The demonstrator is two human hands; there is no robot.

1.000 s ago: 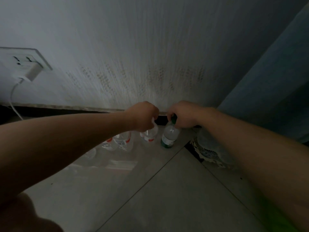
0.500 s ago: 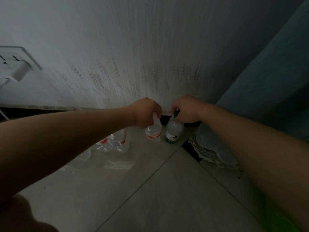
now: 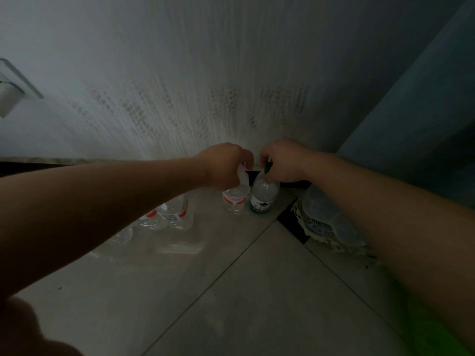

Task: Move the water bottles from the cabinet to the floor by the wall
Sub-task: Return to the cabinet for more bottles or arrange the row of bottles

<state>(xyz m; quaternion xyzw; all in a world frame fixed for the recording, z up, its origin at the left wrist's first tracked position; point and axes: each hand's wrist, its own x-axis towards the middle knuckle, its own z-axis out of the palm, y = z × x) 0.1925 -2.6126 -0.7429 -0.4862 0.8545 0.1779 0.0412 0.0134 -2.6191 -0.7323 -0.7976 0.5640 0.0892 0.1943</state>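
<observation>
While both arms are reaching toward the foot of the wall [image 3: 205, 73], the person is setting two bottles down side by side. The left hand [image 3: 223, 165] is curling its fingers over the top of the red-labelled bottle [image 3: 234, 200]. The right hand [image 3: 282, 160] is pinching the green cap and neck of the green-labelled bottle [image 3: 262, 196]. Both bottles are standing upright, just beside each other, and their bases appear to be sitting on the floor [image 3: 257, 291] close to the wall. Further left, a cluster of clear bottles [image 3: 177, 214] is standing along the same wall, partly hidden behind the left forearm. A lace-edged cover [image 3: 318, 224] is lying over something at the right, near the green-labelled bottle.

Assessment: the placing step for this pair is nearing completion, with neither grip released yet. The next move is calling for both hands to loosen and lift straight up, since a sideways pull would be tipping one bottle into its neighbour. The cabinet is not in view, so whether more bottles are waiting there cannot be told.
</observation>
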